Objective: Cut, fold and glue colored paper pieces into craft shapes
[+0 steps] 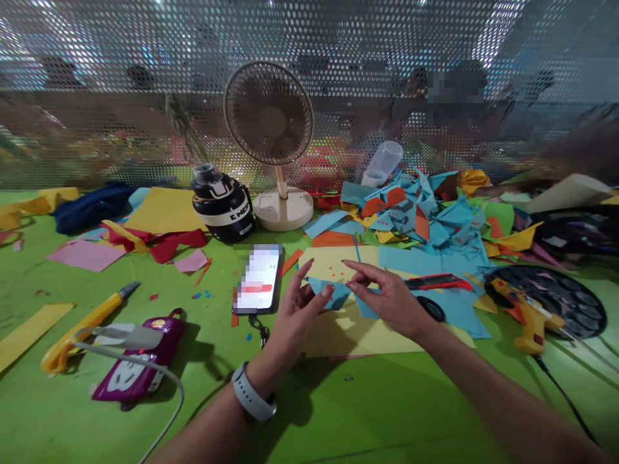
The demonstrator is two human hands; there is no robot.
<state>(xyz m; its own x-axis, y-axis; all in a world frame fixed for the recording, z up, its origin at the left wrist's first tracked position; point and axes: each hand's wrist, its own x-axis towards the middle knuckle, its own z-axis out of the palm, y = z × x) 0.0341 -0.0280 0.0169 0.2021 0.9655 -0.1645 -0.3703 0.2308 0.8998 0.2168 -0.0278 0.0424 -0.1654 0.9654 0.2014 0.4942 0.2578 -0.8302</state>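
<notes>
My left hand, with a light watch strap at the wrist, grips a folded piece of blue paper between thumb and fingers. A small orange spot shows by the thumb tip. Just right of that piece, my right hand has its thumb and a finger pinched together, its index finger stretched out above them. Whatever the pinch holds is too small to make out. Beneath both hands lies a pale yellow sheet, with tiny orange dots near the fingertips. A red and black cutter and a black tape roll are beside the right wrist.
A heap of folded blue paper spreads at the back right. The fan and black jug stand behind a phone. Left are a yellow cutter and purple power bank; right, a yellow glue gun.
</notes>
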